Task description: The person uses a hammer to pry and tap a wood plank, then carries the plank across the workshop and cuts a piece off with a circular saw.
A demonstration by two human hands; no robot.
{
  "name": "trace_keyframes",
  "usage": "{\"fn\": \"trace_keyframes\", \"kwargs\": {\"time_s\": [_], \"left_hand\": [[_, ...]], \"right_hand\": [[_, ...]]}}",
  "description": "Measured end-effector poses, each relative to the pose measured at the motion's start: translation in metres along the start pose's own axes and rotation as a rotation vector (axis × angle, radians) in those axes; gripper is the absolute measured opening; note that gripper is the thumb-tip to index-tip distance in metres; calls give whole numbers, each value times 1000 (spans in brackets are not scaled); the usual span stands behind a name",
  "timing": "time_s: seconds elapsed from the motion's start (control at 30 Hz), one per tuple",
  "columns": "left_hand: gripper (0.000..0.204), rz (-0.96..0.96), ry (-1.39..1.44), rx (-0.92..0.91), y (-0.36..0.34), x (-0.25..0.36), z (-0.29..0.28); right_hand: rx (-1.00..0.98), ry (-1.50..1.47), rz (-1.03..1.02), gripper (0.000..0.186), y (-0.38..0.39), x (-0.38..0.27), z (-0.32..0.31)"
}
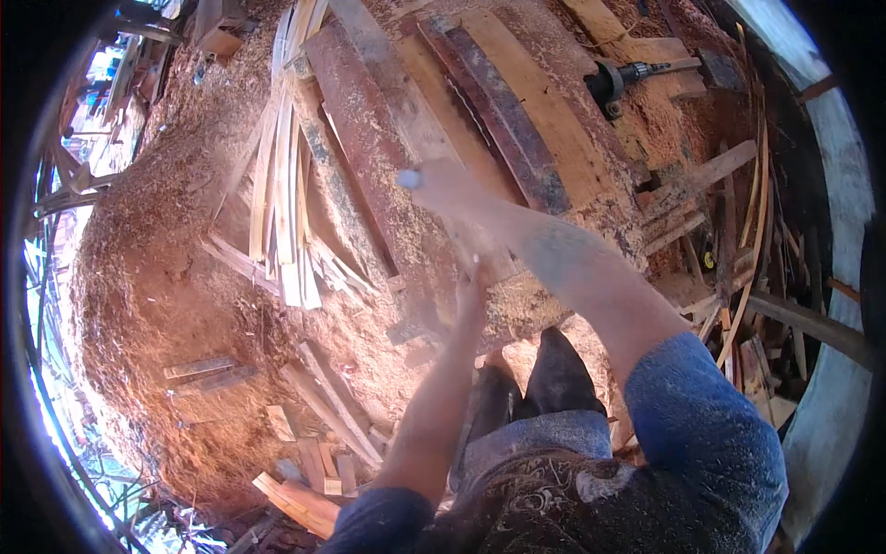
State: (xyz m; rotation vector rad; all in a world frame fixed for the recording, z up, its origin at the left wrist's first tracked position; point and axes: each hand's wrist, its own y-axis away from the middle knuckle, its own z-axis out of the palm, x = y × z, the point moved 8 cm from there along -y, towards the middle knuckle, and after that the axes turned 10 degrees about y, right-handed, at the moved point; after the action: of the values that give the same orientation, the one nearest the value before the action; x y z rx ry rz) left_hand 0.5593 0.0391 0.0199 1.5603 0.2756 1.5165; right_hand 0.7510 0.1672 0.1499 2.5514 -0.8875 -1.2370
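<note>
My right hand (pixel 441 187) reaches across a long, pale wooden board (pixel 395 88) on the work surface. Its fingers look closed, with a small whitish piece at their left end; blur hides what they grip. Close to my body, my left hand (pixel 472 282) is at the near end of this board, its fingers seemingly closed around the edge, though smeared. To the left lies a reddish-brown plank (pixel 355 129) dusted with shavings. On the right are a dark, rough-edged strip of wood (pixel 503 115) and a wide tan board (pixel 535 92).
A dark power tool (pixel 609 85) lies at the far right of the boards. Thin wood strips (pixel 281 185) stand in a bundle to the left. Sawdust (pixel 175 268) is heaped over the floor, with offcuts (pixel 328 397) scattered near my left arm. A pale post (pixel 835 138) edges the right side.
</note>
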Motion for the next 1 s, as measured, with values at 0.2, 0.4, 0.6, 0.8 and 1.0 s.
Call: {"fn": "trace_keyframes", "kwargs": {"time_s": [0.2, 0.4, 0.6, 0.8, 1.0], "left_hand": [[76, -62, -210, 62, 2, -6, -19], [65, 218, -103, 9, -5, -2, -38], [42, -8, 578, -338, 20, 26, 12], [40, 295, -314, -140, 95, 130, 41], [47, 102, 341, -150, 150, 291, 60]], "right_hand": [[-12, -75, -136, 27, -9, -45, 1], [309, -549, -487, 16, 115, 33, -53], [392, -586, -463, 16, 142, 47, -77], [488, -756, -134, 17, 132, 72, -105], [589, -931, -28, 17, 155, 98, -111]]}}
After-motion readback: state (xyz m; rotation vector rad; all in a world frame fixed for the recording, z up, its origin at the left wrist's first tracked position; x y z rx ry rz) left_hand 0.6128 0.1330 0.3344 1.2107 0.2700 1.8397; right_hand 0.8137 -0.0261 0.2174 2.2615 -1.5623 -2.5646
